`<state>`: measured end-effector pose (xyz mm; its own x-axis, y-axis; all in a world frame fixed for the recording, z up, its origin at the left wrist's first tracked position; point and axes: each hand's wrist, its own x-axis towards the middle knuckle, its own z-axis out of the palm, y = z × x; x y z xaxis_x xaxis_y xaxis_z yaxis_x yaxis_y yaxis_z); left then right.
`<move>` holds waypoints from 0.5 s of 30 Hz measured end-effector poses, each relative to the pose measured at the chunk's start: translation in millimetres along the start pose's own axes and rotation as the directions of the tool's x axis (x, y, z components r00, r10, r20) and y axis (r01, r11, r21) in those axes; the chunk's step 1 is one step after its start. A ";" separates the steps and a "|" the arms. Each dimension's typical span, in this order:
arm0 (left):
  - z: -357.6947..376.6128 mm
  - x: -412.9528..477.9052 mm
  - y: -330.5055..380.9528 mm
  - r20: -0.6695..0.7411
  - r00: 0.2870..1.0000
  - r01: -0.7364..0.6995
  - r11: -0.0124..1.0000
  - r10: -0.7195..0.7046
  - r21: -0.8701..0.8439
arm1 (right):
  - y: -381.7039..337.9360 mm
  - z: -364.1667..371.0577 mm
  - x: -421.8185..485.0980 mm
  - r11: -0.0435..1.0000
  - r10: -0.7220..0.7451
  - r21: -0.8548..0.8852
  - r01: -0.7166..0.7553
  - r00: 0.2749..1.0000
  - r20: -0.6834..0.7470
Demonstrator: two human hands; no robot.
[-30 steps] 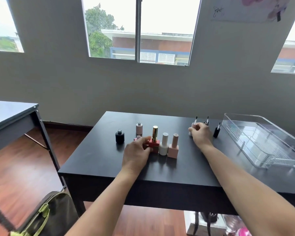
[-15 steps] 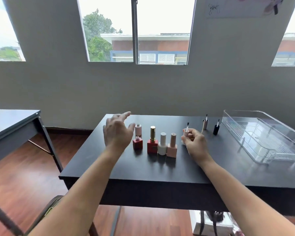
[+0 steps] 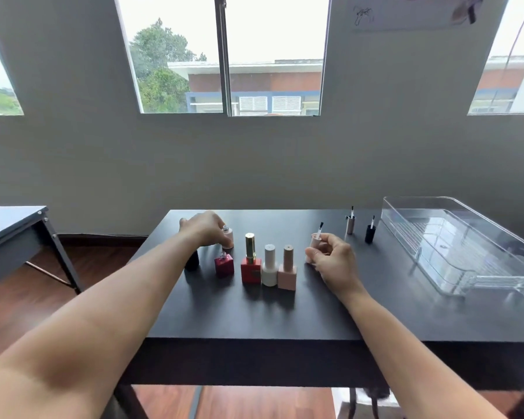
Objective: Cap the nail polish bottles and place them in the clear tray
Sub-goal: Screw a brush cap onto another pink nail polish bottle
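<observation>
My left hand [image 3: 204, 228] closes around an uncapped pale pink bottle [image 3: 228, 237] at the back of the dark table [image 3: 254, 316]. My right hand [image 3: 335, 261] holds a pale pink brush cap [image 3: 315, 241], brush pointing up, just above the table. A capped row stands between my hands: a red bottle with a gold cap [image 3: 250, 263], a white bottle [image 3: 269, 266] and a beige-pink bottle [image 3: 287, 269]. An uncapped dark red bottle [image 3: 224, 265] and a black bottle [image 3: 191, 260], partly behind my left forearm, stand to their left. The clear tray [image 3: 466, 243] lies at the right.
Two loose brush caps stand upright near the tray: a taupe one [image 3: 350, 223] and a black one [image 3: 370, 232]. A second grey table [image 3: 9, 228] stands to the left across a gap of wooden floor. The wall with windows is right behind the table.
My left hand has come down from an open hover onto the pale pink bottle at the back. My right hand, with the pink brush cap, has stayed about where it was.
</observation>
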<state>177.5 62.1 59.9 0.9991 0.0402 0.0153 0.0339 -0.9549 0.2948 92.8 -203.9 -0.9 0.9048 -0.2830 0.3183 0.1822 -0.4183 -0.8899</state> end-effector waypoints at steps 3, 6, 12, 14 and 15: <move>5.4 1.2 -1.0 -0.074 0.997 0.008 1.000 -0.008 0.003 | 1.1 -0.3 0.4 1.000 0.008 0.014 -0.008 1.000 -0.001; -0.7 -3.6 -0.4 -0.194 0.981 -0.008 0.990 -0.020 -0.143 | 0.7 -0.4 0.1 1.000 -0.008 -0.004 0.008 1.000 -0.018; -30.9 -56.7 5.4 -0.429 0.903 -0.286 0.752 0.004 -0.594 | 2.8 -1.5 -0.1 0.999 -0.026 -0.045 0.024 0.999 -0.046; -28.2 -80.9 3.0 -0.395 0.918 -0.337 0.621 0.048 -0.708 | 2.0 -2.0 -2.2 0.999 -0.023 -0.023 0.023 1.000 -0.020; -22.8 -92.7 1.6 -0.356 0.931 -0.337 0.555 0.077 -0.761 | 0.9 -2.3 -3.7 1.000 -0.022 -0.003 0.022 1.000 -0.005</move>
<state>84.4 63.6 80.7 0.9236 0.0684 0.3773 -0.3378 -0.3200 0.8851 88.7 -205.3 -2.1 0.8987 -0.2777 0.3394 0.2012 -0.4268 -0.8817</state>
